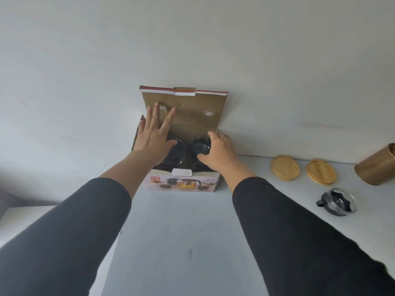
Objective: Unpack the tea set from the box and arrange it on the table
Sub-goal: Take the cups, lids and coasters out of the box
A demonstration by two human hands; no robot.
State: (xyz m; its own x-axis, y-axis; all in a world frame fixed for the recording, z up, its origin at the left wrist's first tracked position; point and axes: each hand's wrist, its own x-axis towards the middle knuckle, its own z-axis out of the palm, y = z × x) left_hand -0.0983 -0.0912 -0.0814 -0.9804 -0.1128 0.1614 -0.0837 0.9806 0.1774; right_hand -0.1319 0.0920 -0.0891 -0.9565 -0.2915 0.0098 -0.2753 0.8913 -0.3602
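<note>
At the table's (181, 231) back edge, inside the open box (183, 182), our right hand (218, 152) seemingly pinches a dark glass cup (201, 144), left hand (154, 133) spread flat; a snag could drop it.

There is only one view, from a camera on the person's head. It looks forward and down over both arms to the table (181, 231), with the box (183, 182) near the middle, against the wall (192, 39). The lens is wide, so the edges bend.
</note>
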